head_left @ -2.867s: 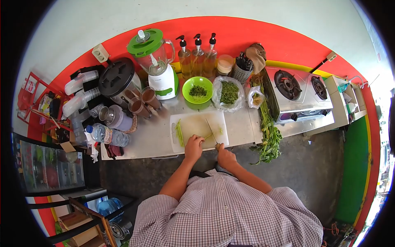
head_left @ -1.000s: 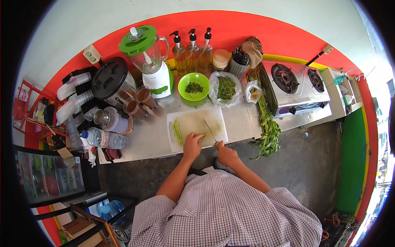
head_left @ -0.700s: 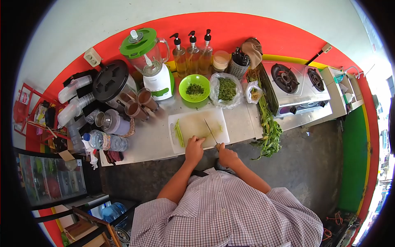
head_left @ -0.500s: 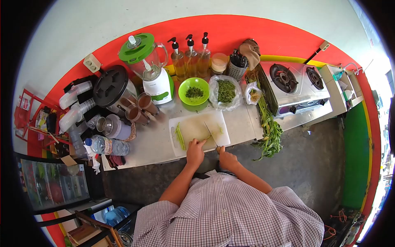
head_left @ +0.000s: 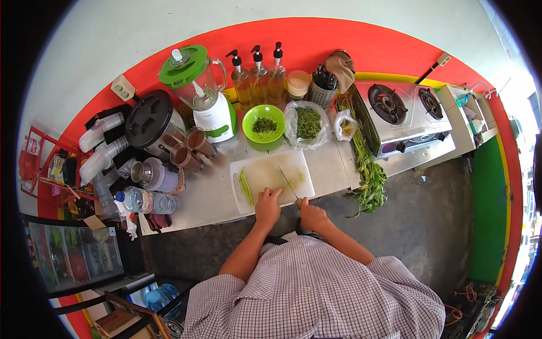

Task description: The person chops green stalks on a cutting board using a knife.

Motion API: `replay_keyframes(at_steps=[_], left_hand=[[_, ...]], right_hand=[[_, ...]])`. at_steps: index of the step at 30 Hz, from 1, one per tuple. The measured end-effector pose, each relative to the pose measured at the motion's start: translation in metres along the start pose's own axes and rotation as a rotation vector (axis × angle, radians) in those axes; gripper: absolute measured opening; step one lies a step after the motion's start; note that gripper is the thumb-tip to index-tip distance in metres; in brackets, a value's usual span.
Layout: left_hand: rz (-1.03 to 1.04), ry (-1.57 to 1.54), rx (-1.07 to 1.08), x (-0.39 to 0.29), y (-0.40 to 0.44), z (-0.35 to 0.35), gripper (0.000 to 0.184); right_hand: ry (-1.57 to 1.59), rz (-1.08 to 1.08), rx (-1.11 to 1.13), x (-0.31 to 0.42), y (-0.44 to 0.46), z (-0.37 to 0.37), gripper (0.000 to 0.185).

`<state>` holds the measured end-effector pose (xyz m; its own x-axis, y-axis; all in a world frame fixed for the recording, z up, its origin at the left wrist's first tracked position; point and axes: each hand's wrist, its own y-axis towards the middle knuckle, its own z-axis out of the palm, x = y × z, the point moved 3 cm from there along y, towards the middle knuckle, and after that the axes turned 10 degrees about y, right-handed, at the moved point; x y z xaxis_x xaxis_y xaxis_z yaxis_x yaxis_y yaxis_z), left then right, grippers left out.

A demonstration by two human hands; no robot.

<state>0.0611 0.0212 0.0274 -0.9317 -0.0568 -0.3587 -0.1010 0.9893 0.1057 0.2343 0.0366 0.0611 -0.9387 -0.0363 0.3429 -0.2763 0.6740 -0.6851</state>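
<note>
My right hand (head_left: 313, 216) is closed around the handle of a knife (head_left: 289, 181), whose blade slants up and left over the white cutting board (head_left: 259, 204). Left of the knife, at the board's front edge, my left hand (head_left: 267, 206) has its fingers pressed together; what they hold, if anything, is too small to make out. Green stalks (head_left: 244, 186) lie on the left part of the board, and small green bits are near the blade. Behind the board stand a green bowl (head_left: 248, 123) with chopped greens and a plastic bag (head_left: 323, 137) of chopped greens.
Leafy stalks (head_left: 370, 183) hang over the counter's front edge beside the stove (head_left: 409, 121). A blender (head_left: 214, 117), pump bottles (head_left: 260, 82) and a knife holder (head_left: 322, 94) stand along the back. Brown cups (head_left: 185, 158) and a water bottle (head_left: 148, 200) are at the left.
The camera view has shifted slightly. My left hand has drawn back a little from the knife, and the thin stalk earlier seen between it and the blade no longer shows clearly. The knife stays in my right hand.
</note>
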Motion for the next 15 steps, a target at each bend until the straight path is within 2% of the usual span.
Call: replay_keyframes(at_steps=[1,3,4,6,9,12,15], left_hand=[[0.002,0.001,0.000,0.000,0.000,0.000,0.047],[-0.002,-0.017,-0.018,0.001,0.000,0.000,0.046],[0.000,-0.017,-0.018,0.001,0.000,-0.001,0.046],[-0.018,-0.029,-0.003,0.001,0.000,0.000,0.045],[-0.025,-0.044,-0.018,0.002,0.001,-0.001,0.042],[-0.035,-0.059,-0.002,0.003,0.002,-0.002,0.040],[-0.031,-0.071,-0.006,0.004,0.002,-0.002,0.040]], right_hand=[[0.002,0.000,-0.002,0.003,-0.003,-0.002,0.069],[-0.016,0.011,-0.035,0.007,-0.008,-0.003,0.057],[-0.015,0.012,-0.036,0.003,-0.002,0.003,0.057],[0.022,0.028,-0.008,-0.001,0.006,0.009,0.070],[0.008,0.027,0.042,0.007,-0.001,-0.009,0.069],[-0.002,0.019,-0.001,0.011,-0.005,-0.012,0.069],[0.057,0.030,-0.029,0.002,0.006,0.014,0.068]])
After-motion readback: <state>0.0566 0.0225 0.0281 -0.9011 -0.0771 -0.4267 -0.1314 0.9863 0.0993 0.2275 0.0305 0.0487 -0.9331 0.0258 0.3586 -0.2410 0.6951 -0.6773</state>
